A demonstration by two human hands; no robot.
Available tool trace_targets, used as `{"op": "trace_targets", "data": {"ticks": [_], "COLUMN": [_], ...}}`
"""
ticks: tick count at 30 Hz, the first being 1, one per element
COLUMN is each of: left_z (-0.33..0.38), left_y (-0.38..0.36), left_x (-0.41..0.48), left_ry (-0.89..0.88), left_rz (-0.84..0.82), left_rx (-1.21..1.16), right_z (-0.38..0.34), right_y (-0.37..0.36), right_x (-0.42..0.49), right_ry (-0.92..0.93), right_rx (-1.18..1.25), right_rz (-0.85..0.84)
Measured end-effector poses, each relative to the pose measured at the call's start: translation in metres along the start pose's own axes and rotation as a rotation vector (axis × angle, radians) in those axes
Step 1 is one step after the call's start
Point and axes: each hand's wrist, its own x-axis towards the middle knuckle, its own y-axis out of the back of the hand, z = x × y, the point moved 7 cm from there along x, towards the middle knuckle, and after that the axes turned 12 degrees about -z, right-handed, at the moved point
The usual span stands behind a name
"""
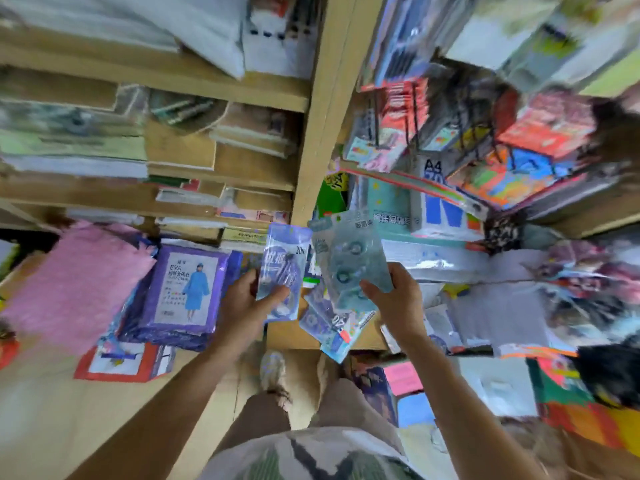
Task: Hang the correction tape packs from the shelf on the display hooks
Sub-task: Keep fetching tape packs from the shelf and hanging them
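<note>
My left hand (pixel 242 299) pinches a purple pack (pixel 284 261); my right hand (pixel 394 299) grips a teal pack (pixel 353 261) just right of it, above loose packs (pixel 329 327). Probably light, slick and bendy: hold low, top holes free.

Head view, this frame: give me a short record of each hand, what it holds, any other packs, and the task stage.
left hand: grips purple pack, thumb across its front
right hand: grips teal pack, fingers behind it; possibly more packs stacked with it
loose packs: lying below and between the two hands
neighbours: purple raincoat packs to the left
task stage: both held packs are in the air, neither hung yet
image quality: upper right display is too blurred to read
</note>
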Motion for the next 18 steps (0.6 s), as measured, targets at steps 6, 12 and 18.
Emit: {"op": "trace_targets", "data": {"ticks": [6, 12, 18], "left_z": [0.119, 0.256, 0.382], "left_y": [-0.014, -0.02, -0.014], "left_x": [0.01, 0.006, -0.016], "left_ry": [-0.324, -0.596, -0.929], "left_rz": [-0.046, -0.022, 0.149], "left_rx": [0.046, 0.131, 0.283], "right_z": [-0.061, -0.14, -0.218], "right_y": [0.088, 0.179, 0.247], "right_x": [-0.029, -0.049, -0.059], "right_ry": [0.183, 0.436, 0.633], "right_rx": [0.144, 0.099, 0.077], "right_rz": [0.201, 0.401, 0.515]}}
